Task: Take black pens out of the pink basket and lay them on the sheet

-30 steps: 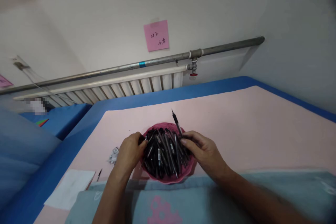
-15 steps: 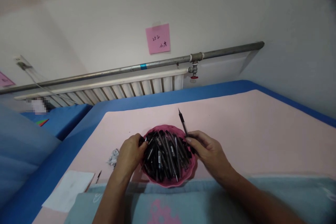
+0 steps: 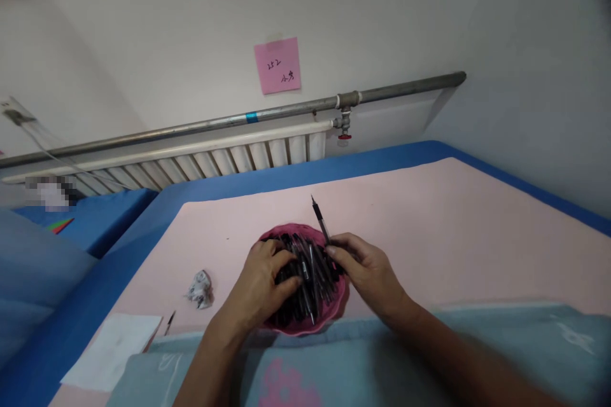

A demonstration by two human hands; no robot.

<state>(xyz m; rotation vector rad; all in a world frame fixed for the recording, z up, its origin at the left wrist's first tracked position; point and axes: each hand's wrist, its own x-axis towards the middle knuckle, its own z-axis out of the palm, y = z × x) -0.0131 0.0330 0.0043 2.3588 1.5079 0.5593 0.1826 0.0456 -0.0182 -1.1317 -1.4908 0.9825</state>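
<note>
A pink scalloped bowl (image 3: 322, 324) holds many black pens with clear barrels (image 3: 309, 280). My left hand (image 3: 267, 276) lies over the left part of the bowl, thumb and fingers apart and touching the heap. Its palm hides the pens beneath. At the bowl's right rim, my right hand (image 3: 365, 267) pinches an uncapped pen (image 3: 319, 215), its tip pointing up and away from me. The lower end of this pen is hidden by the fingers.
Crumpled paper (image 3: 200, 289), a white sheet (image 3: 114, 350) and a loose pen (image 3: 170, 322) lie on the left. Pale pink paper (image 3: 405, 216) covers the blue table (image 3: 281, 173). A blue-green cloth (image 3: 382, 362) lies along the near side. Behind stands a radiator (image 3: 248, 156) with a pipe.
My left hand has moved from the bowl's left rim rightward onto the pens, its fingers spreading. The right hand still holds the pen upright. The camera view has shifted slightly.
</note>
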